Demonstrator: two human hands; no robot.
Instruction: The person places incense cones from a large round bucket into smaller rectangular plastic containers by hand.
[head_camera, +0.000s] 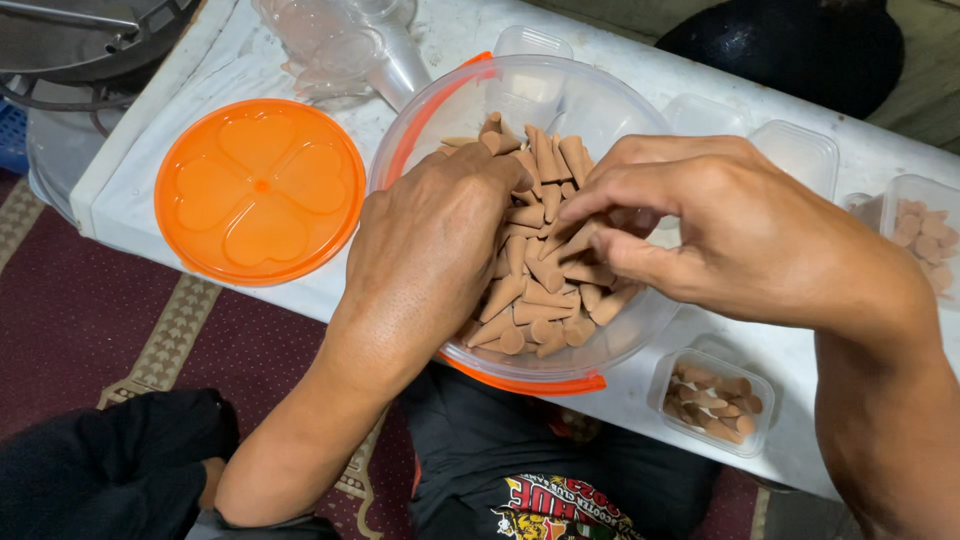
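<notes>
Fingertips of right hand (700, 225) pinch brown cones (540, 270) heaped in clear round bowl (420, 130); left hand (430, 250) digs in, fingers buried, grip unclear. Bowl overhangs white table (150, 170) edge near orange lid (260, 190). Risk, likely: downward pressure tips it, or brittle cones crumble.

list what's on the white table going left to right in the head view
orange lid → left hand → clear bowl of brown cones → right hand → small clear tub of cones → small tub at the right edge
</notes>
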